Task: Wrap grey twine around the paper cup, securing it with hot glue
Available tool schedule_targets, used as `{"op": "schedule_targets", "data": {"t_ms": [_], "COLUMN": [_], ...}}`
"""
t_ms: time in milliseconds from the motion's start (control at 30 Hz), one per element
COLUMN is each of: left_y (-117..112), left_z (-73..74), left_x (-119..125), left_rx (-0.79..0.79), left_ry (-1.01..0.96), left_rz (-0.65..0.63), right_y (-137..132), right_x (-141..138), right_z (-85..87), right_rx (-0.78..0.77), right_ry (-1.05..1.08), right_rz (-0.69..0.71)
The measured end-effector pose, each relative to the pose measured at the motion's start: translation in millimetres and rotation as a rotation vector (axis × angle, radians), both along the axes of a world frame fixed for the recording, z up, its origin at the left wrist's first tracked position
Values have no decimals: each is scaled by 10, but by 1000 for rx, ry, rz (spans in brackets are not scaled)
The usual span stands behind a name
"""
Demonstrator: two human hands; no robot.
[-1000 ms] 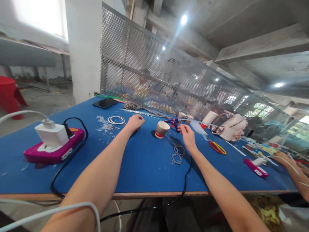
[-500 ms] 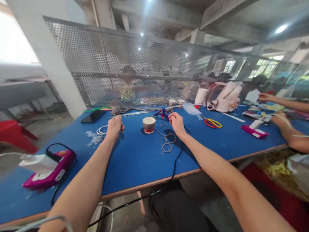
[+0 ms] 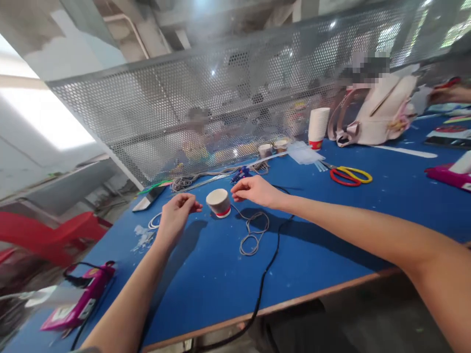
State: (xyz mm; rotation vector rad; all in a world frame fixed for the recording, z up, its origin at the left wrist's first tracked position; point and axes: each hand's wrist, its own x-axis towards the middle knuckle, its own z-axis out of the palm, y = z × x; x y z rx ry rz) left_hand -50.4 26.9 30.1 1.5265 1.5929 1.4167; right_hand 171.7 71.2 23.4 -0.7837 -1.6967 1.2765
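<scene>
A small paper cup [image 3: 218, 201], wrapped in grey cord above a red and white base, stands upright on the blue table between my hands. My left hand [image 3: 177, 214] is just left of it, fingers loosely bent towards it and holding nothing I can see. On the cup's right, my right hand [image 3: 254, 191] hovers close to the rim with fingers curved and no object visible in them. Grey cord [image 3: 253, 235] trails from the cup into loose loops on the table. Behind my right hand lies a blue glue gun [image 3: 241, 174].
Red-and-yellow-handled scissors [image 3: 349, 175], a stack of paper cups [image 3: 318, 128] and a pale backpack [image 3: 382, 115] are to the right. A magenta power strip [image 3: 83, 299] sits at left. A black cable [image 3: 270, 264] crosses the front edge. A perforated metal screen [image 3: 147, 113] stands behind.
My right hand has left the glue gun and moved left to the cup. My left hand has turned its fingers towards the cup. The camera view has tilted and shifted.
</scene>
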Motion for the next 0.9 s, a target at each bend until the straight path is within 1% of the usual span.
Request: {"op": "schedule_targets", "data": {"t_ms": [67,133,167,200,267,333,433,500,567,633,667,733,767,800,867,900], "left_y": [-55,-115,-148,-182,-254,-323,-402,-430,-446,-458,-464,-472,-473,-474,-476,-482], "left_z": [36,48,49,48,54,79,139,169,183,188,189,188,185,178,159,148], "left_x": [9,19,23,27,30,36,73,111,135,121,94,1,-62,-132,-273,-337], "left_rx": [32,65,74,84,112,129,120,119,106,58,23,-46,-78,-89,-74,-80], "left_ry": [49,154,198,242,309,357,458,476,453,467,508,649,727,795,907,923], "left_rz": [27,22,40,56,93,111,154,167,128,80,68,84,103,145,209,189], "right_y": [24,47,57,66,74,64,25,0,-21,-53,-80,-162,-216,-275,-394,-447], "right_x": [-25,-36,-34,-29,-8,26,79,97,88,43,9,-81,-131,-183,-278,-318], "right_z": [96,214,271,319,381,396,366,337,305,263,237,171,132,90,-3,-51], "right_rx": [48,137,174,194,174,121,55,61,103,183,229,343,415,500,691,758], "right_ry": [-25,-80,-103,-117,-110,-73,11,35,18,-29,-65,-170,-234,-303,-428,-482], "right_rz": [29,33,32,41,84,157,263,306,339,323,298,259,282,345,520,573]}}
